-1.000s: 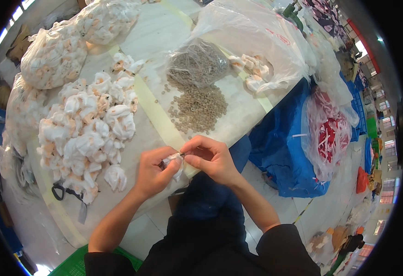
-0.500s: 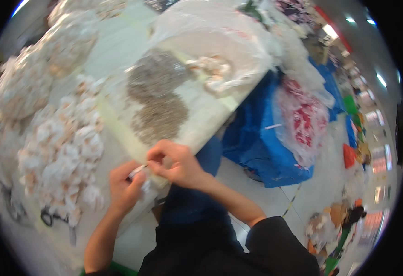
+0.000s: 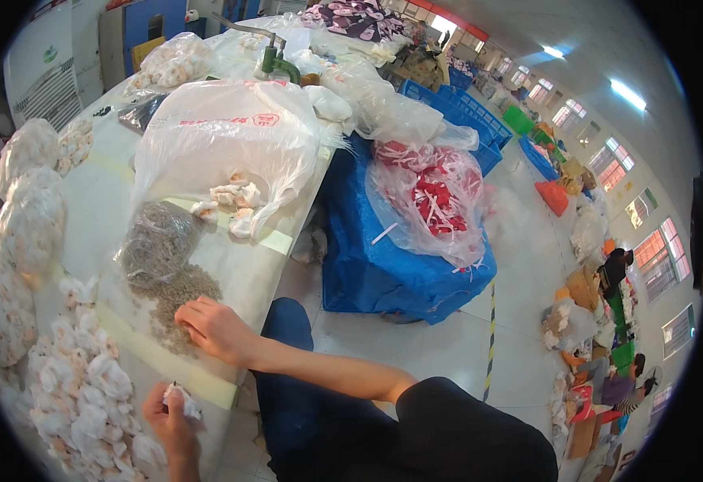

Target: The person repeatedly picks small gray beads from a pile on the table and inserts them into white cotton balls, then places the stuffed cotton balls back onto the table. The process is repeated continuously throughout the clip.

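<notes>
My left hand (image 3: 171,430), near the table's front edge, is closed on a small white fabric piece (image 3: 184,401) that shows a dark spot at its top. My right hand (image 3: 220,332) reaches over the table, its fingertips bunched together at the edge of a pile of tiny grey-brown bits (image 3: 184,291). Whatever those fingers pinch is hidden. Behind the pile lies a clear plastic bag (image 3: 158,241) filled with similar bits. Left of my left hand spreads a heap of white fabric pieces (image 3: 82,394) with tan parts.
A large white plastic bag (image 3: 223,136) lies open with several white-and-tan pieces (image 3: 237,195) at its mouth. Stuffed clear bags (image 3: 14,281) line the table's left side. Right of the table (image 3: 283,233) stands a blue sack (image 3: 399,281) topped by a bag of red pieces (image 3: 436,201).
My right hand has left my left hand's side and moved forward to the pile of bits. The white piece stays in my left hand. The view has swung, showing more of the room.
</notes>
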Tool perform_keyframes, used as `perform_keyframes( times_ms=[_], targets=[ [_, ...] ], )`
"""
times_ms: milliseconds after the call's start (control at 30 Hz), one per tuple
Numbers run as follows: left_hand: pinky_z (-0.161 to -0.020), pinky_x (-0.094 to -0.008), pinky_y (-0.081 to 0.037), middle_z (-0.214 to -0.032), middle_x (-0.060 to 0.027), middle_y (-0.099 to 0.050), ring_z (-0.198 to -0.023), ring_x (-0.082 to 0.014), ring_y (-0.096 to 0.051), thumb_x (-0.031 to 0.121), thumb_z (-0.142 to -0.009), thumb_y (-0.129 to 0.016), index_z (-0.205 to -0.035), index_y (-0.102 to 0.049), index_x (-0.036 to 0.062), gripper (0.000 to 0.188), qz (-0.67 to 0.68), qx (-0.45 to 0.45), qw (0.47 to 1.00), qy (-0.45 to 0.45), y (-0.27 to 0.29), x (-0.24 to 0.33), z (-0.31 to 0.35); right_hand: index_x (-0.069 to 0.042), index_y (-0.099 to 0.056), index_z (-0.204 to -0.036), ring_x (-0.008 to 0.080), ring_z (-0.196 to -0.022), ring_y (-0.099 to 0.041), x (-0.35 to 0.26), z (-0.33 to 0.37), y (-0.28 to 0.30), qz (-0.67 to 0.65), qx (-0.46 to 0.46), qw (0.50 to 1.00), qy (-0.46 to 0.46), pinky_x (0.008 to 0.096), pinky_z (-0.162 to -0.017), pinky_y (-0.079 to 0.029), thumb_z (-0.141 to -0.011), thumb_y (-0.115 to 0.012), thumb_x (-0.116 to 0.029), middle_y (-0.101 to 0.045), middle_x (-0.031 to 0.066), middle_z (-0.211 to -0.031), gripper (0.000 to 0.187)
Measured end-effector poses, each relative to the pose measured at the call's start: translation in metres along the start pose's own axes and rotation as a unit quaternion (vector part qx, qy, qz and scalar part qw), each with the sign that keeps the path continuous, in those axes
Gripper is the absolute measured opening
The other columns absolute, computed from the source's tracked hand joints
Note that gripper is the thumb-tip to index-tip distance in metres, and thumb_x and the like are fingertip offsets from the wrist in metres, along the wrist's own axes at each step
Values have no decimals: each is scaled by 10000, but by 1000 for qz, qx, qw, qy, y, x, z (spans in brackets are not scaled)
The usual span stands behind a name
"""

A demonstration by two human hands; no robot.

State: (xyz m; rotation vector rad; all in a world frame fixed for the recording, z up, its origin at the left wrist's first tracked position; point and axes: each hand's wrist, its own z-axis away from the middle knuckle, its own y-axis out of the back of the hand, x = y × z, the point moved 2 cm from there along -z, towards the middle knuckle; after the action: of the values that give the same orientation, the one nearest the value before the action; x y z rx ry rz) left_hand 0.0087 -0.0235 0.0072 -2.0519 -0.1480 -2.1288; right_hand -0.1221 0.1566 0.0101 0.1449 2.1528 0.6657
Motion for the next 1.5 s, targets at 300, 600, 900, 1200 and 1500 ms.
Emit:
perform_keyframes(
  times_ms=[300,600,900,1200,1500],
  targets=[
    [-544,-260,-374,-688,37,-550,-632,-55,-502,232,-980,-661,-802,-642,28,271,-36,-2,999,20,-2,7,-1,-54,-708,-1060,371,-960,-699,12,7,3,31,3,999,-19,454,-832,-570,-939,-726,-121,-733,147,-980,140],
    [-567,-241,-368,-717,28,-606,-645,-38,-489,132,-975,-663,-884,-707,-31,192,-42,0,999,2,4,4,3,-71,-729,-1096,290,-935,-660,-9,2,18,89,46,995,30,405,-805,-545,-889,-761,-51,-688,76,-955,211],
    [-537,-250,-358,-679,22,-603,-603,-38,-483,130,-945,-659,-870,-709,-34,187,-88,10,996,-1,3,2,1,-115,-760,-998,255,-924,-618,-9,16,16,169,-31,983,72,401,-823,-489,-818,-827,-96,-645,26,-958,193],
    [-533,-246,-362,-684,13,-618,-601,-36,-492,133,-947,-659,-884,-713,-37,189,-95,7,995,-21,4,2,0,-113,-737,-962,242,-949,-593,-12,16,4,193,-45,977,75,386,-864,-462,-842,-806,-138,-614,20,-945,140],
    [-532,-239,-366,-699,16,-626,-605,-26,-490,130,-963,-661,-889,-712,-32,186,-76,-2,997,-34,3,2,1,-94,-707,-887,273,-907,-624,-8,18,15,121,3,992,17,406,-805,-508,-815,-785,-94,-631,48,-917,106]
  ],
)
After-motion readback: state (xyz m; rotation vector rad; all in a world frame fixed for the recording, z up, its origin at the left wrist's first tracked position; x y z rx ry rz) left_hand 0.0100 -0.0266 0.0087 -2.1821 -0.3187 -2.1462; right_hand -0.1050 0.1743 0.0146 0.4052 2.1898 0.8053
